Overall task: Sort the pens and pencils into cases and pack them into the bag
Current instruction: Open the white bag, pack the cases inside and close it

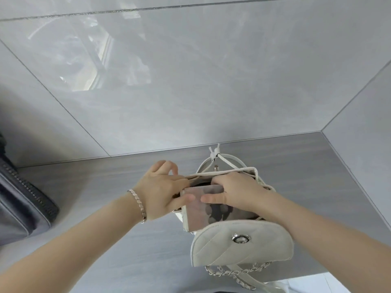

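Note:
A small white quilted bag (241,248) stands on the grey table, its flap hanging toward me with a metal eyelet on it. A flat pink-grey case (203,210) with a dark pattern sticks half out of the bag's mouth. My right hand (234,192) grips the case's far end, fingers inside the opening and thumb on its face. My left hand (163,187) holds the bag's left rim open, its thumb touching the case's corner. No loose pens or pencils are in view.
A dark grey fabric bag with a zip (23,206) lies at the table's left edge. Glossy grey wall tiles rise just behind the table (105,208). The white bag's chain strap (237,273) trails toward the table's near edge.

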The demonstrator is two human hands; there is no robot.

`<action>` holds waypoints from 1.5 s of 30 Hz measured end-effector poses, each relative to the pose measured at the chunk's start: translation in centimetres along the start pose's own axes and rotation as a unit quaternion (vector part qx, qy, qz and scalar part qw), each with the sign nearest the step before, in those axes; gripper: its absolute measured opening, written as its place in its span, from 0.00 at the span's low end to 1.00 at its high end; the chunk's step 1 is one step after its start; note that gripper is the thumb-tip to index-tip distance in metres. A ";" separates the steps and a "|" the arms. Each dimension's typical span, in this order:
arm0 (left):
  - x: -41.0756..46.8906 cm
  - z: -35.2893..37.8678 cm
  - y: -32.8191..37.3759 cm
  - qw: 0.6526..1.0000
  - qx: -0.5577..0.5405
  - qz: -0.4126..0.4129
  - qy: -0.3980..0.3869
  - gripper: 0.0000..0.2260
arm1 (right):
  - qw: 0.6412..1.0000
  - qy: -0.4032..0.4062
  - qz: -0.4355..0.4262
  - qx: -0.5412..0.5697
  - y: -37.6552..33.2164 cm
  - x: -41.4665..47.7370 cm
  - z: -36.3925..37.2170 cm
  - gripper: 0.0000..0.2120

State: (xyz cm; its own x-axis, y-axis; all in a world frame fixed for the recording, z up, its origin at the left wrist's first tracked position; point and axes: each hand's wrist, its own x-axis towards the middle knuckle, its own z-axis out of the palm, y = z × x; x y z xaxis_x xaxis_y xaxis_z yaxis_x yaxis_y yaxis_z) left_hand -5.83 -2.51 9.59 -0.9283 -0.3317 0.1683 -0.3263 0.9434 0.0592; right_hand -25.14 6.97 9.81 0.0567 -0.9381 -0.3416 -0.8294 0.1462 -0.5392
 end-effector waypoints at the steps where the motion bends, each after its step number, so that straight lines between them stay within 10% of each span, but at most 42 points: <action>1: -0.3 -0.1 -0.2 1.000 0.003 0.004 0.000 0.29 | 1.000 0.000 0.005 0.010 0.0 -0.1 -0.2 0.20; 9: -3.2 0.6 1.2 0.999 0.002 -0.001 -0.046 0.28 | 0.990 0.044 0.057 0.125 1.4 -0.2 -0.7 0.14; 17: -2.5 0.4 3.0 0.937 -0.238 -0.173 -0.190 0.42 | 0.986 0.068 0.065 0.137 1.8 0.5 -0.6 0.14; 28: -1.1 -0.5 4.4 0.885 -0.266 -0.301 -0.237 0.22 | 0.995 0.103 -0.015 -0.005 0.3 -1.2 -0.1 0.20; 32: -1.3 -0.5 4.6 0.903 -0.226 -0.269 -0.247 0.22 | 0.994 0.081 -0.054 -0.054 -0.1 -1.7 0.9 0.42; 42: -1.8 -0.5 4.1 0.928 -0.129 -0.258 -0.238 0.28 | 0.972 0.175 -0.041 -0.148 0.9 -1.9 5.0 0.41; 45: -1.2 -0.3 4.3 0.923 -0.177 -0.287 -0.184 0.16 | 0.977 0.163 -0.023 -0.133 0.8 -1.8 4.5 0.41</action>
State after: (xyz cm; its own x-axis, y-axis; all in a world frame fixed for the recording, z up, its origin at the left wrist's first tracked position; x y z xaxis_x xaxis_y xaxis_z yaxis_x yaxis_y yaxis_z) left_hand -6.09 1.96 9.99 -0.6397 -0.6934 -0.3317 -0.7649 0.5318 0.3635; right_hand -23.42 10.19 6.48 -0.0463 -0.9983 -0.0350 -0.9480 0.0550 -0.3135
